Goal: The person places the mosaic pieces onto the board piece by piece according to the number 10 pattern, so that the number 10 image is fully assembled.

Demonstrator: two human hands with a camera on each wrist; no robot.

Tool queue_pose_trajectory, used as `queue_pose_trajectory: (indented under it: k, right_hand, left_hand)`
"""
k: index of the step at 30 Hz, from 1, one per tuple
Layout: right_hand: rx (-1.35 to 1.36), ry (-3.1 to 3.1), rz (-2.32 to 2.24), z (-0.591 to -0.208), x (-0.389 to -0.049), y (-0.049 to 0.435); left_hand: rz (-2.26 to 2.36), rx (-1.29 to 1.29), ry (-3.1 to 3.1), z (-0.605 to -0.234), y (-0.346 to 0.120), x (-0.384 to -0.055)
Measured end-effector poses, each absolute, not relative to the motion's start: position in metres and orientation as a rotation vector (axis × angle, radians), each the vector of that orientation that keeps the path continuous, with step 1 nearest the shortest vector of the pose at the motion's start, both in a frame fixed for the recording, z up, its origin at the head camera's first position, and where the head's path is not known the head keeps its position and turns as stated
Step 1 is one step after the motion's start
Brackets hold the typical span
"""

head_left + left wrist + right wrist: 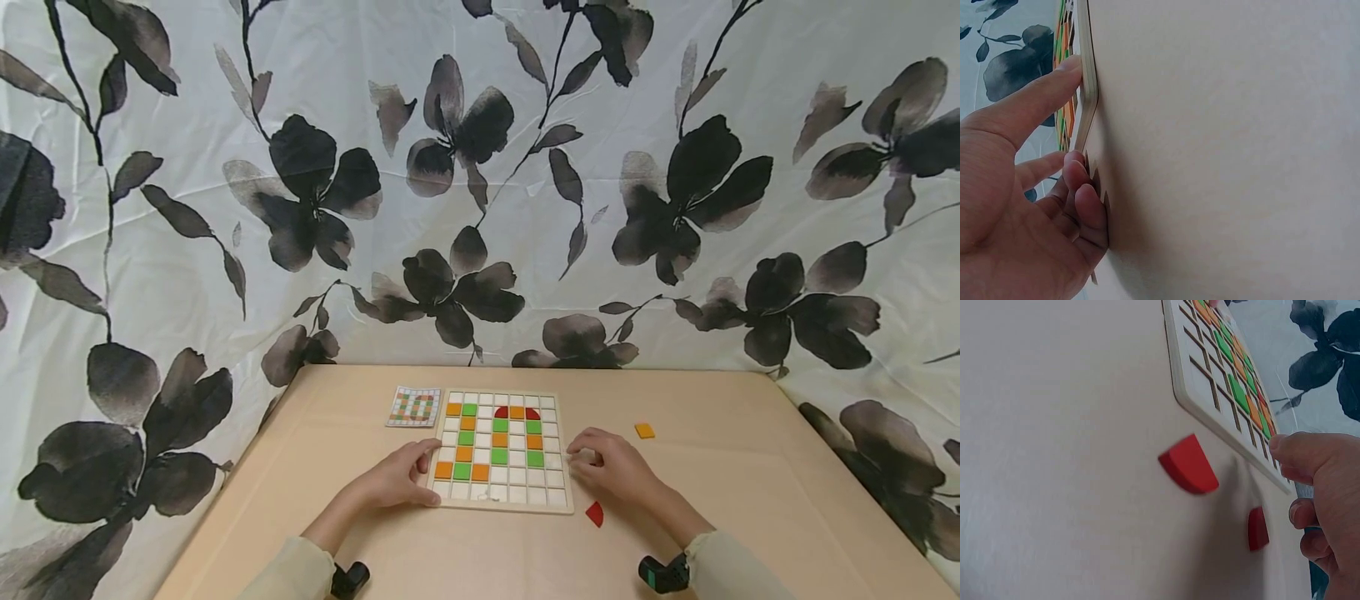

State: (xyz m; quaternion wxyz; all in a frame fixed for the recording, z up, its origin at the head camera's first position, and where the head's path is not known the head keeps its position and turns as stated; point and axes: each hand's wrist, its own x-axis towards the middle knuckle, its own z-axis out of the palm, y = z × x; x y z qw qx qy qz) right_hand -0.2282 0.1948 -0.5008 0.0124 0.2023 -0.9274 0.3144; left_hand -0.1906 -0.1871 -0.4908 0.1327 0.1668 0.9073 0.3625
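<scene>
A pale wooden grid board (517, 504) lies on the table, set with orange, green and red pieces among white squares. My left hand (397, 477) holds its left side, thumb at the near corner and index finger higher along the edge. In the left wrist view, the thumb (1054, 87) lies against the rim and the other fingers bend below it. At the board's right edge, my right hand (611, 462) holds the rim with thumb and bent fingers. A red quarter-round piece (595, 514) lies just below this hand. The right wrist view shows another red piece (1258, 529) beside the fingers.
A small printed card (414, 407) with a coloured grid pattern lies left of the board's far corner. An orange square tile (644, 431) rests on the table (465, 567) beyond my right hand. A flower-printed cloth (555, 208) hangs behind the table.
</scene>
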Motion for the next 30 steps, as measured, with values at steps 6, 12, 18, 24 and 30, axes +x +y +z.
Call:
queue_pose_trajectory:
  k: [6,12,18,24,30]
  right_hand:
    - [0.668,-2.876,0.922,-0.505,-0.228,0.216]
    - [0.717,-2.818,0.871,-0.510,-0.227,0.233]
    - [0.716,-2.842,0.850,-0.513,-0.225,0.243]
    - [0.695,-2.892,0.853,-0.514,-0.224,0.245]
    - [0.697,-2.891,0.829,-0.514,-0.224,0.244]
  left_hand:
    - [1.055,0.473,2.634,-0.491,-0.187,-0.191]
    - [1.057,0.468,2.632,-0.491,-0.186,-0.190]
    - [1.054,0.466,2.632,-0.491,-0.186,-0.191]
    - [1.054,0.472,2.630,-0.491,-0.187,-0.191]
    - [1.056,0.474,2.629,-0.490,-0.186,-0.191]
